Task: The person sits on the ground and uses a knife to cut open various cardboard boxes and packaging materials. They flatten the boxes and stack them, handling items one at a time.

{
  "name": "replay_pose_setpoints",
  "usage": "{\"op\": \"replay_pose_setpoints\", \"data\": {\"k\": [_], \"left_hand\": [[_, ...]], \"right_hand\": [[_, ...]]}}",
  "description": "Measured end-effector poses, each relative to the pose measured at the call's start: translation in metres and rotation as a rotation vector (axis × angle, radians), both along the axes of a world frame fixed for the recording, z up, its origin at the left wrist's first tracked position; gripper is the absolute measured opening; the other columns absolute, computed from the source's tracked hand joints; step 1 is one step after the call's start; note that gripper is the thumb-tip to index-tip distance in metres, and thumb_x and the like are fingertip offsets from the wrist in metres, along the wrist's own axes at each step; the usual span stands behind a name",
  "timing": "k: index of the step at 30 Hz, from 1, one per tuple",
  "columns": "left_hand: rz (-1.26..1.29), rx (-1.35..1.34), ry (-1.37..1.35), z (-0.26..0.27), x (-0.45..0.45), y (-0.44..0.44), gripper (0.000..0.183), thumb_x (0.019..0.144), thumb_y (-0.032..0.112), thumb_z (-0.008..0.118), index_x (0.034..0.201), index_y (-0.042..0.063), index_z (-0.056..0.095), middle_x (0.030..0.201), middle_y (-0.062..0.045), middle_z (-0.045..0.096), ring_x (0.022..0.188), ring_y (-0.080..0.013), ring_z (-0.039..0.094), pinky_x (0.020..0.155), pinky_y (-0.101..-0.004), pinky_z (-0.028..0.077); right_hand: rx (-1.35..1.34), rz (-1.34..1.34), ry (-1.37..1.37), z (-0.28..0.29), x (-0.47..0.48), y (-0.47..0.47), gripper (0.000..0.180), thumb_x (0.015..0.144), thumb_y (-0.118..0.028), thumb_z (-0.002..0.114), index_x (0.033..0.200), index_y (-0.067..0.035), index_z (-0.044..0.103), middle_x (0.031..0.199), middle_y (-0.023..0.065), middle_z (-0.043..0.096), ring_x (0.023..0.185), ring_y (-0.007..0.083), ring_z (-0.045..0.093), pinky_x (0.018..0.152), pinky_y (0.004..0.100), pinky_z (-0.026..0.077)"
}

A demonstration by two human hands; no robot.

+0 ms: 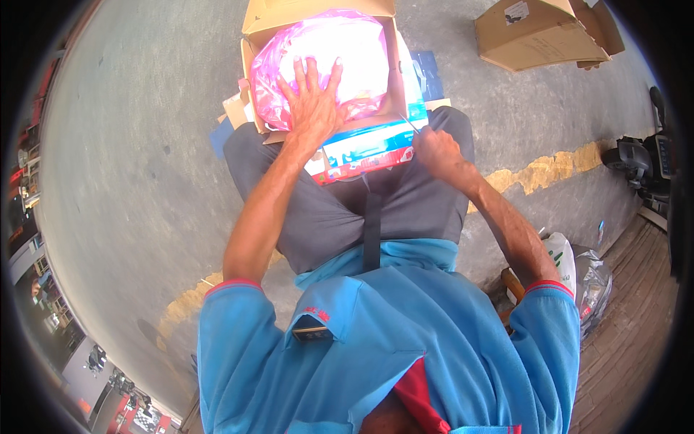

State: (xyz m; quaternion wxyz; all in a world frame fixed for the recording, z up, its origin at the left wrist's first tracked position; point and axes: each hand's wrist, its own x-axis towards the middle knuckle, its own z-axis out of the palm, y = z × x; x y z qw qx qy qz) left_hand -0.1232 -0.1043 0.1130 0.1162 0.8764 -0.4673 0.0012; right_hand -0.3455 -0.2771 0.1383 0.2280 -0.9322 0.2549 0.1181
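Note:
Between my knees stands an open cardboard box [398, 92] with its flaps spread. Inside it is a bulging pink plastic bag [271, 70], its top washed out by bright light. My left hand [314, 103] lies flat on the bag with the fingers apart. At the box's near right corner, my right hand [440, 152] is closed around the handle of a thin-bladed tool, perhaps a knife [410, 123]. Its blade points up and left at the box edge; the handle is hidden in my fist. A printed blue, white and red carton panel [374, 144] faces me below the opening.
Another open cardboard box [534, 38] lies on the concrete floor at the upper right. Flattened blue card [428, 73] sticks out beside my right knee. A motorbike [640, 157] is parked at the far right. Plastic bags [591, 287] rest near my right elbow.

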Motion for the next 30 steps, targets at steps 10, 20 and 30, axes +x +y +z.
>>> {"op": "replay_pose_setpoints", "data": {"k": [10,20,30], "left_hand": [[0.008,0.003,0.01,0.0,-0.002,0.003,0.097,0.084,0.046,0.077,0.162,0.027,0.024,0.163,-0.033,0.014,0.153,-0.053,0.002,0.111,-0.0792,0.003],[-0.007,-0.02,0.01,-0.005,-0.001,0.003,0.096,0.085,0.049,0.076,0.162,0.027,0.024,0.164,-0.033,0.014,0.152,-0.0538,0.003,0.11,-0.0806,0.004],[-0.008,-0.011,-0.017,-0.001,-0.002,0.002,0.095,0.084,0.05,0.075,0.162,0.026,0.025,0.162,-0.034,0.017,0.152,-0.0545,0.005,0.11,-0.0808,0.006]], "right_hand": [[0.185,0.0,0.107,0.014,-0.004,-0.018,0.049,0.105,-0.033,0.048,0.082,0.006,0.068,0.09,0.0343,0.065,0.093,0.0519,0.064,0.082,0.0569,0.052],[0.246,0.013,0.124,0.009,0.003,-0.025,0.052,0.105,-0.033,0.048,0.081,0.008,0.068,0.088,0.0359,0.064,0.092,0.0532,0.063,0.082,0.0578,0.051],[0.241,0.061,0.081,-0.018,0.024,-0.016,0.045,0.104,-0.031,0.048,0.095,0.007,0.068,0.097,0.0345,0.066,0.095,0.0524,0.064,0.085,0.0571,0.052]]}}
